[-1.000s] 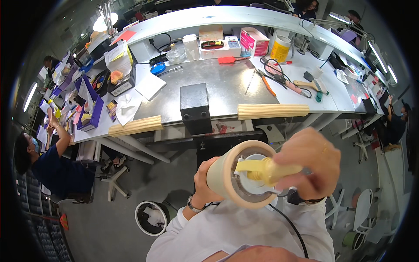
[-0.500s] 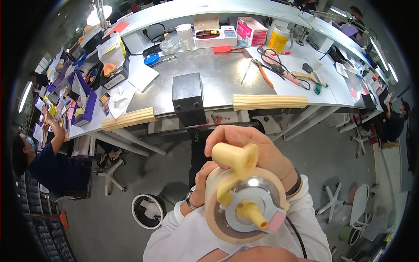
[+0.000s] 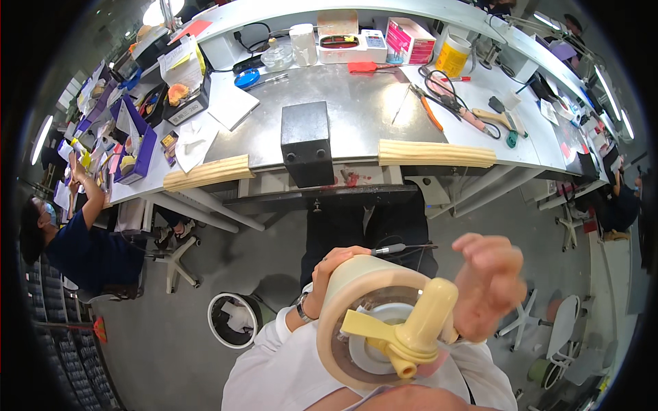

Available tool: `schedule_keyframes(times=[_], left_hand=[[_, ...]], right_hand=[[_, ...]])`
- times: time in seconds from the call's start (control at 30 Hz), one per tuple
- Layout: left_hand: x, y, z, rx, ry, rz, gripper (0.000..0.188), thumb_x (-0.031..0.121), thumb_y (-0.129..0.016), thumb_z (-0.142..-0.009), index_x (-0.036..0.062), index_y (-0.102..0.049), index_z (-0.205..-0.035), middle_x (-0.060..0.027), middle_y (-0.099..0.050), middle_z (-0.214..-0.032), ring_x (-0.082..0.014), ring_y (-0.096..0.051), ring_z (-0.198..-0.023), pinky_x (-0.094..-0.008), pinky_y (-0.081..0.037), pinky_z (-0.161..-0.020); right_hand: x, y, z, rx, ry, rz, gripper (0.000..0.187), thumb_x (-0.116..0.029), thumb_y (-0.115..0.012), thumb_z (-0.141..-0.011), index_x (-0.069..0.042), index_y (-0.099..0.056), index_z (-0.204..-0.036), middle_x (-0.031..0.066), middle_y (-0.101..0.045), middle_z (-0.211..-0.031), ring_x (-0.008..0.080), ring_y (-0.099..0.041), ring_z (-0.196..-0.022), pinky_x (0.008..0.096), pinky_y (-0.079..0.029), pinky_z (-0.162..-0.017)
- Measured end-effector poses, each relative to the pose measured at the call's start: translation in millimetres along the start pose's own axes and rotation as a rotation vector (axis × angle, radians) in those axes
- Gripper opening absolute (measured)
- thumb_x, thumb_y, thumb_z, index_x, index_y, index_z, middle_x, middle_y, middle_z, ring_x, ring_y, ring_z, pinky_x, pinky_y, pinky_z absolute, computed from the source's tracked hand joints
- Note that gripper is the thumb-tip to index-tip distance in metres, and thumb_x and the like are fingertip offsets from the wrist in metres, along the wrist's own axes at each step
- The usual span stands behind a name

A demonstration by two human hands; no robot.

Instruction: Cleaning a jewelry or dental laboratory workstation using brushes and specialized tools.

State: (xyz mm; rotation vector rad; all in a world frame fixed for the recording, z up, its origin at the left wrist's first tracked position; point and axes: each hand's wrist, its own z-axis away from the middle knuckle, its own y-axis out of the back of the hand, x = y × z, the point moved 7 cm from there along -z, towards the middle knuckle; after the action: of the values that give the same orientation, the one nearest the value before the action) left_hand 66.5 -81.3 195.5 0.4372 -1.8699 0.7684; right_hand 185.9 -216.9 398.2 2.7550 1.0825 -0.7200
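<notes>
A cream drum-shaped device stands upright close to my chest, its round face turned up. Across that face lies a yellow crank arm with a knobbed handle, which hides much of the metal hub. My left hand wraps the drum's far left side, a watch on its wrist. To the right of the handle, apart from it, my right hand is raised with fingers loosely curled and blurred, holding nothing that shows. A grey metal piece with a thin cord sticks out beyond the drum; where it attaches is hidden.
A workbench with a metal top lies ahead, its drawer partly pulled out. A black block stands at its front edge between wooden strips. Pliers and corded tools lie right. A bin and a co-worker are left.
My right hand has come off the crank handle and moved right. The handle has swung from the drum's far side toward its near right. My left hand keeps its hold.
</notes>
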Motion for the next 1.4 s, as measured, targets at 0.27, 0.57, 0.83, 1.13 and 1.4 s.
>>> schedule_keyframes(times=[0.27,0.57,0.83,1.13,1.4], left_hand=[[23,-3,-13,-0.125,-0.239,-0.099,0.057,0.016,-0.079,-0.072,0.0052,-0.049,-0.12,-0.0163,-0.061,-0.105,-0.0229,-0.061,-0.094,-0.0334,-0.052,-0.079],[44,-5,-21,-0.265,-0.516,-0.238,0.055,0.011,-0.075,-0.08,0.0052,-0.044,-0.125,-0.0274,-0.066,-0.107,-0.0333,-0.069,-0.09,-0.0358,-0.058,-0.071],[44,-6,-16,-0.19,-0.483,-0.221,0.052,0.011,-0.073,-0.081,0.0038,-0.045,-0.125,-0.0284,-0.065,-0.108,-0.0331,-0.069,-0.09,-0.0353,-0.059,-0.07],[49,-9,-31,-0.376,-0.542,-0.255,0.055,0.011,-0.075,-0.08,0.0036,-0.045,-0.126,-0.0265,-0.066,-0.107,-0.0335,-0.07,-0.09,-0.0366,-0.059,-0.072],[57,-15,-34,-0.373,-0.542,-0.292,0.057,0.014,-0.076,-0.08,0.0064,-0.044,-0.127,-0.0246,-0.066,-0.107,-0.0342,-0.069,-0.091,-0.0378,-0.059,-0.073]], right_hand=[[-10,-12,-2,-0.134,-0.008,-0.036,0.05,-0.054,-0.057,-0.087,-0.009,-0.075,-0.098,0.0214,-0.064,-0.109,0.0328,-0.06,-0.095,0.0444,-0.051,-0.08],[-5,-24,1,-0.231,-0.066,-0.199,0.052,-0.051,-0.061,-0.084,-0.004,-0.072,-0.102,0.0217,-0.065,-0.109,0.033,-0.065,-0.092,0.0424,-0.052,-0.079],[-17,-19,5,-0.106,0.121,-0.183,0.039,-0.045,-0.06,-0.088,-0.011,-0.072,-0.103,0.0218,-0.059,-0.119,0.0337,-0.06,-0.104,0.0462,-0.05,-0.084],[-5,-42,-5,-0.343,-0.044,-0.327,0.058,-0.051,-0.052,-0.086,-0.004,-0.067,-0.117,0.0313,-0.049,-0.13,0.0409,-0.053,-0.114,0.0497,-0.046,-0.092],[7,-55,-9,-0.4,-0.176,-0.375,0.078,-0.056,-0.055,-0.077,0.006,-0.059,-0.124,0.0333,-0.049,-0.131,0.041,-0.054,-0.112,0.0426,-0.041,-0.095]])
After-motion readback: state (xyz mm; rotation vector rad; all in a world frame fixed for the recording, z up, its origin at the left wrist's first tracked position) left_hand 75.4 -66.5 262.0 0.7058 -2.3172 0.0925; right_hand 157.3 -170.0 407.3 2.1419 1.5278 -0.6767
